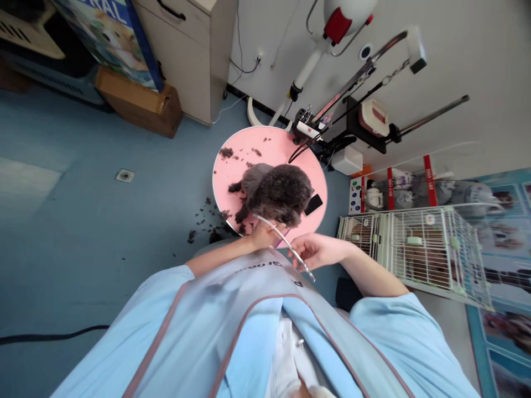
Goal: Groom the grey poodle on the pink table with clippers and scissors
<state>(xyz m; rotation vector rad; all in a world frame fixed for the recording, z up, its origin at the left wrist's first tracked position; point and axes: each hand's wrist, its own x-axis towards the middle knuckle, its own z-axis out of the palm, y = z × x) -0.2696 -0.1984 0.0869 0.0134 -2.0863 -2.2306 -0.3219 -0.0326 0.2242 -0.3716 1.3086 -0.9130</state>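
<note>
A dark grey, curly-coated dog [282, 190] is on a round pink table [286, 141], its head towards me. My left hand [265, 235] is closed at the near side of its head, by the muzzle; the fur hides some of the fingers. In my right hand [314, 250], at the near table edge, are long, curved silver scissors [271, 225], seen nearly edge-on. The blades reach left across my left hand, close to the dog's fur. Whether they are apart I cannot tell. A black phone [313, 204] lies right of the dog.
Cut fur [226, 152] lies on the table and the floor. A black loop leash [305, 146] hangs from a metal arm [390, 44] behind the dog. Wire cages [427, 249] stand at right, a cabinet [182, 61] and a cardboard box [141, 108] at back left.
</note>
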